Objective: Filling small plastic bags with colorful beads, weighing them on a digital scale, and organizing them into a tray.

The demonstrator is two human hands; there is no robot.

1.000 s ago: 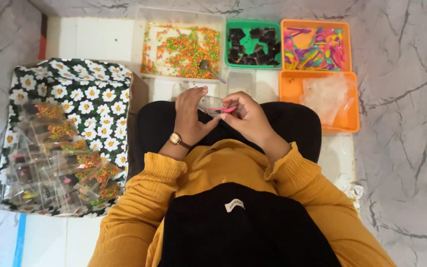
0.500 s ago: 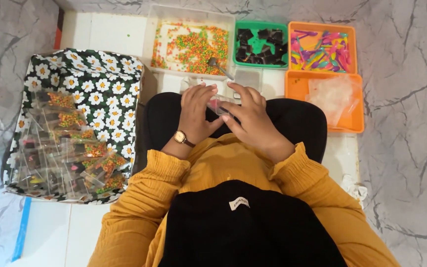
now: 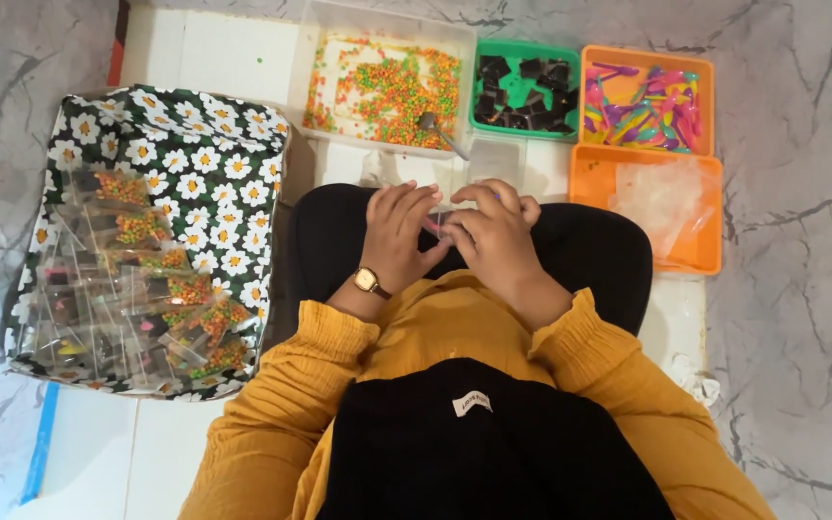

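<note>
Left hand (image 3: 395,236) and right hand (image 3: 498,236) now drawn together over the lap, fingers pinching a small clear packet (image 3: 442,226); pink piece gone inside, apparently.

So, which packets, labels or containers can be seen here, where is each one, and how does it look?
Filled clear packets: heaped in the floral box, left.
Floral box: black, white daisies.
Clear tray: top centre, orange and green beads.
Green tray: dark squares.
Upper orange tray: colourful small pieces.
Lower orange tray: empty clear bags.
Small white label: on black fabric, bottom centre.
Clear packet: between both hands.
</note>
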